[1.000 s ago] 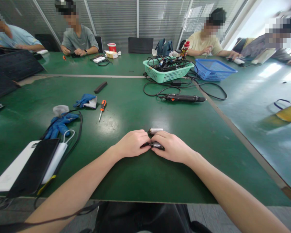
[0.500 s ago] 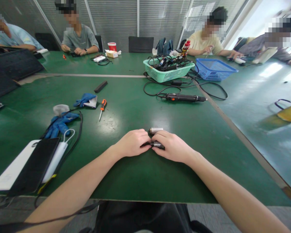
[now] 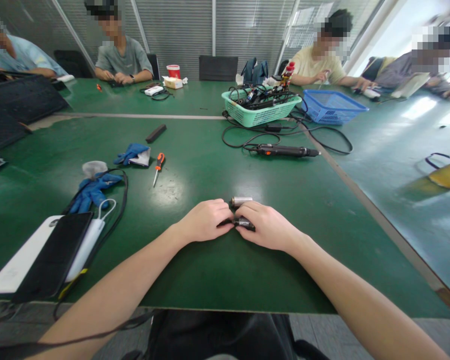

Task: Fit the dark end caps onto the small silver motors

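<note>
Near the front of the green table (image 3: 225, 272), my left hand (image 3: 206, 221) and my right hand (image 3: 267, 226) meet with their fingertips almost touching. Between them lies a small dark cylindrical part (image 3: 244, 223) with a shiny metal section. My right fingers are closed round its right side, and my left fingers pinch its dark left end. The fingers cover much of it, so its exact kind is unclear. Just beyond the fingertips a silver metal cylinder (image 3: 241, 201) rests on the table, partly behind my right hand.
An orange-handled screwdriver (image 3: 159, 168), blue gloves (image 3: 92, 192) and a black phone (image 3: 56, 257) are on the left. A black electric screwdriver (image 3: 285, 151) with its cable lies ahead. Beyond stand a green basket (image 3: 260, 116) of tools and a blue basket (image 3: 330, 115). Several people sit around the table.
</note>
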`<state>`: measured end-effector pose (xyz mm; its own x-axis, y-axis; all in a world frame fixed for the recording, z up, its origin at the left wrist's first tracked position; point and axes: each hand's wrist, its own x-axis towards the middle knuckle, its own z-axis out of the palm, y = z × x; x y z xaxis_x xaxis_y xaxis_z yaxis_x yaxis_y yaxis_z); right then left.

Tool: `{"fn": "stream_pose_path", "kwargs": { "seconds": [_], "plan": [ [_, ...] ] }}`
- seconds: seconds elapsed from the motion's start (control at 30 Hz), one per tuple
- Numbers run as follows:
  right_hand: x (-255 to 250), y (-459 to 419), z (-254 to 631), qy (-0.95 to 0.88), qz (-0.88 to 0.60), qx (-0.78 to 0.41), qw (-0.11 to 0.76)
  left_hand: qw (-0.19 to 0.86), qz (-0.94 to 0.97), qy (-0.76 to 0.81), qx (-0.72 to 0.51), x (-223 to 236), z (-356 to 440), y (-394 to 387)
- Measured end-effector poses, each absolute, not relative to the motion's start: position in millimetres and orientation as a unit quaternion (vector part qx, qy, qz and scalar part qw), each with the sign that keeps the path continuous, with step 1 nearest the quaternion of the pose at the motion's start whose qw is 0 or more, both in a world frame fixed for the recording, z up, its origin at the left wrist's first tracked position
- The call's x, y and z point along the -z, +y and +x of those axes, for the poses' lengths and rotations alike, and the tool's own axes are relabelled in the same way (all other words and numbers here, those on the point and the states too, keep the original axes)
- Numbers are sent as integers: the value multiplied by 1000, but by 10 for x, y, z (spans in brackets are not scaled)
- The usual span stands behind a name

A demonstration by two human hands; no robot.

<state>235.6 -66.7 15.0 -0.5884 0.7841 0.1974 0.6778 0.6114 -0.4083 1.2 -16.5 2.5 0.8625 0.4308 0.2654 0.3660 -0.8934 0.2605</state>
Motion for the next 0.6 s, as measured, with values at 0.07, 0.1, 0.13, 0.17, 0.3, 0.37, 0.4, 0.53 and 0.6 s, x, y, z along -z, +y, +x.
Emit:
{"fn": "stream_pose_path", "kwargs": {
  "seconds": [0.07, 0.1, 0.13, 0.17, 0.3, 0.37, 0.4, 0.53, 0.6],
  "plan": [
    [-156, -668, 2356, -879, -418, -145, 178, 100, 960, 208, -159, -22, 10, -165],
    [-159, -668, 2357, -879, -419, -145, 178, 100, 960, 208, -160, -21, 9, -166],
    [-160, -668, 2358, -879, -420, -145, 177, 101, 960, 209, -160, -19, 8, -167],
    [-160, -668, 2360, -878, -420, -145, 177, 101, 959, 210, -160, -17, 8, -167],
    [-149, -668, 2365, -879, -420, -140, 177, 100, 959, 211, -161, -15, 7, -169],
    [-147, -667, 2366, -880, -421, -134, 175, 98, 959, 210, -162, -16, 6, -168],
    [-147, -667, 2366, -880, -422, -132, 174, 98, 959, 210, -162, -16, 5, -166],
    [-161, -666, 2363, -880, -424, -131, 171, 95, 960, 210, -161, -17, 4, -161],
    [-167, -666, 2363, -880, -426, -129, 166, 92, 960, 210, -159, -17, 6, -161]
  ]
}}
